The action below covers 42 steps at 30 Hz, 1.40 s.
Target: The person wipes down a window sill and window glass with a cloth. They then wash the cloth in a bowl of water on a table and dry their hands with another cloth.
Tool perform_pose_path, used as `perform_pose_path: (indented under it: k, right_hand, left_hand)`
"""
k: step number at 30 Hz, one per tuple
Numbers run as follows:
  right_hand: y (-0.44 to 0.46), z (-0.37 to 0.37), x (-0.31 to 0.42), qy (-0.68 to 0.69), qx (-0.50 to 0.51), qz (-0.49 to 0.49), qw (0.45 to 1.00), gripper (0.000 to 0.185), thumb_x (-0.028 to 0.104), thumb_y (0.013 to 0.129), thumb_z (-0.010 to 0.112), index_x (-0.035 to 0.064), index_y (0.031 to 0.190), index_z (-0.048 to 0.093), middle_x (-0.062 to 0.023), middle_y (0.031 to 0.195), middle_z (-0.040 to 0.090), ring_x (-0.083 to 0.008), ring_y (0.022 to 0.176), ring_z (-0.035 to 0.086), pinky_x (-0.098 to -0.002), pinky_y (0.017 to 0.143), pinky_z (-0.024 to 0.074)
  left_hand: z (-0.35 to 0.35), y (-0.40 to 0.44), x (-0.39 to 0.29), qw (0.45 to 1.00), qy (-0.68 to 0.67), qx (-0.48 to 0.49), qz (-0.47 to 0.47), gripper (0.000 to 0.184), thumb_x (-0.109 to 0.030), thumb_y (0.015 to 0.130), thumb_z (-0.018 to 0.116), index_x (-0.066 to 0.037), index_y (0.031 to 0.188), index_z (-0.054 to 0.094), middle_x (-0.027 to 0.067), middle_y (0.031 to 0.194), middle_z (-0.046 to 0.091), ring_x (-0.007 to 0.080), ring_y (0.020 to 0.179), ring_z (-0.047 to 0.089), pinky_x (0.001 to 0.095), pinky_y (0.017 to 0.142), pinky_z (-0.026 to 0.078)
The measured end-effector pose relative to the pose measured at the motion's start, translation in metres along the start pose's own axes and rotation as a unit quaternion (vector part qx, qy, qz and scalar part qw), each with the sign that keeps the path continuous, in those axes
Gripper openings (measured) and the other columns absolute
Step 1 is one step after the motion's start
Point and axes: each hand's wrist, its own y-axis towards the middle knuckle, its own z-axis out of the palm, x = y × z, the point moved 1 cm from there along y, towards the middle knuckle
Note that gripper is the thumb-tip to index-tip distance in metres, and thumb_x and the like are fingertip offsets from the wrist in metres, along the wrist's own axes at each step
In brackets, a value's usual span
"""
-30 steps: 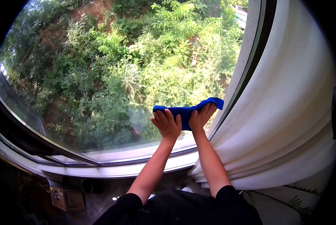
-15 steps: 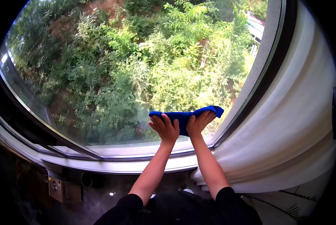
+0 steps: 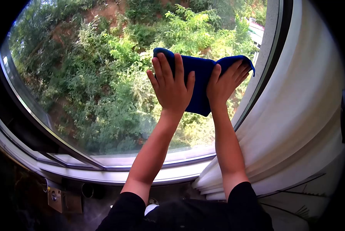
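A blue cloth [image 3: 197, 86] is spread against the window glass [image 3: 114, 96]. My left hand [image 3: 172, 86] lies flat on the cloth's left part, fingers stretched and spread, some of them past its edge. On the cloth's right part rests my right hand [image 3: 224, 84], also flat, with the thumb apart and the fingers pointing up and right. The cloth's upper right corner folds out beyond those fingertips, near the right side of the window frame [image 3: 268, 57]. Both palms are hidden from view.
A white curtain [image 3: 288, 127] hangs along the right, close to my right forearm. The window sill [image 3: 114, 176] runs below the glass. A box-like object [image 3: 64, 201] and a dark cylinder [image 3: 88, 190] are on the floor at lower left. Trees show outside.
Both hands and the blue cloth have moved up the glass from near its lower edge. My arms are stretched further, and more of the cloth's surface shows between the hands.
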Motion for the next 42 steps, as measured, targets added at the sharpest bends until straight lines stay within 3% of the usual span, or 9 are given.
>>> perform_pose_path:
  k: [6, 12, 20, 27, 31, 33, 36, 40, 42]
  right_hand:
    - [0.074, -0.003, 0.029, 0.018, -0.053, -0.043, 0.998, 0.086, 0.052, 0.102, 0.045, -0.0122, 0.154, 0.023, -0.0397, 0.157, 0.024, -0.0533, 0.151, 0.013, -0.0576, 0.125, 0.005]
    - [0.067, -0.006, 0.028, 0.033, -0.042, -0.048, 0.997, 0.087, 0.052, 0.101, 0.047, -0.0117, 0.154, 0.023, -0.0375, 0.158, 0.026, -0.0537, 0.15, 0.016, -0.0578, 0.125, 0.0064]
    - [-0.047, 0.003, 0.023, 0.021, 0.047, -0.061, 0.997, 0.089, 0.059, 0.098, 0.045, -0.0081, 0.153, 0.027, -0.038, 0.155, 0.028, -0.0588, 0.146, 0.018, -0.0639, 0.122, 0.0072]
    - [-0.175, 0.016, 0.032, 0.006, 0.16, -0.1, 0.982, 0.094, 0.075, 0.074, 0.069, 0.0064, 0.137, 0.056, -0.037, 0.133, 0.047, -0.0567, 0.126, 0.043, -0.0741, 0.115, 0.0155]
    - [-0.197, 0.026, 0.047, 0.014, 0.108, -0.121, 0.987, 0.095, 0.072, 0.078, 0.068, 0.0015, 0.139, 0.052, -0.0373, 0.131, 0.046, -0.0573, 0.125, 0.043, -0.0756, 0.114, 0.0144]
    - [-0.199, 0.03, 0.053, 0.004, 0.135, -0.062, 0.989, 0.111, 0.066, 0.077, 0.071, -0.0008, 0.155, 0.03, -0.0445, 0.146, 0.031, -0.0637, 0.137, 0.026, -0.075, 0.115, 0.0099]
    - [-0.176, 0.03, 0.067, 0.015, 0.136, -0.088, 0.987, 0.118, 0.065, 0.076, 0.072, 0.0006, 0.16, 0.02, -0.0452, 0.15, 0.026, -0.0637, 0.141, 0.02, -0.0743, 0.115, 0.009]
    - [-0.109, 0.027, 0.121, 0.011, 0.107, -0.101, 0.989, 0.115, 0.065, 0.077, 0.071, 0.0015, 0.16, 0.022, -0.0413, 0.153, 0.027, -0.0598, 0.143, 0.022, -0.0703, 0.118, 0.0089]
    - [-0.073, 0.028, 0.145, 0.013, 0.044, -0.135, 0.99, 0.111, 0.069, 0.075, 0.07, 0.0004, 0.154, 0.035, -0.0405, 0.144, 0.038, -0.0589, 0.133, 0.035, -0.0715, 0.116, 0.0127]
  left_hand:
    - [-0.009, 0.075, -0.003, 0.998, -0.019, -0.041, 0.035, 0.069, -0.05, 0.103, 0.048, -0.012, 0.159, 0.037, 0.0273, 0.165, 0.025, 0.0426, 0.154, 0.021, 0.0599, 0.123, 0.009]
    - [-0.012, 0.066, 0.003, 0.999, 0.013, -0.019, 0.027, 0.071, -0.052, 0.103, 0.047, -0.011, 0.16, 0.034, 0.0271, 0.165, 0.024, 0.0415, 0.155, 0.019, 0.0628, 0.122, 0.006]
    - [-0.004, -0.04, 0.05, 0.999, 0.02, 0.012, -0.022, 0.076, -0.049, 0.103, 0.045, -0.006, 0.162, 0.022, 0.0303, 0.166, 0.014, 0.0479, 0.155, 0.012, 0.0682, 0.119, 0.002]
    - [-0.009, -0.142, 0.115, 0.997, 0.025, 0.032, -0.073, 0.083, -0.048, 0.102, 0.048, -0.009, 0.165, 0.01, 0.0329, 0.166, 0.007, 0.0544, 0.153, 0.009, 0.0734, 0.116, 0.002]
    - [-0.014, -0.161, 0.14, 0.997, 0.04, 0.041, -0.06, 0.085, -0.05, 0.1, 0.05, -0.012, 0.165, 0.01, 0.0323, 0.167, 0.007, 0.0534, 0.153, 0.009, 0.0732, 0.116, 0.002]
    - [-0.016, -0.158, 0.144, 0.997, 0.038, 0.035, -0.059, 0.084, -0.05, 0.101, 0.05, -0.012, 0.165, 0.011, 0.0322, 0.167, 0.008, 0.0533, 0.153, 0.009, 0.0731, 0.116, 0.002]
    - [-0.02, -0.13, 0.15, 0.997, 0.028, 0.018, -0.063, 0.083, -0.051, 0.101, 0.048, -0.01, 0.165, 0.014, 0.0321, 0.166, 0.009, 0.0529, 0.153, 0.01, 0.0728, 0.117, 0.003]
    - [-0.044, -0.058, 0.163, 0.997, 0.039, 0.006, -0.071, 0.077, -0.053, 0.104, 0.043, -0.006, 0.162, 0.023, 0.031, 0.166, 0.014, 0.0501, 0.154, 0.014, 0.0714, 0.117, 0.006]
    - [-0.054, -0.019, 0.17, 0.997, 0.046, -0.011, -0.068, 0.076, -0.053, 0.101, 0.049, -0.009, 0.16, 0.032, 0.0289, 0.166, 0.02, 0.0454, 0.155, 0.017, 0.0661, 0.12, 0.004]
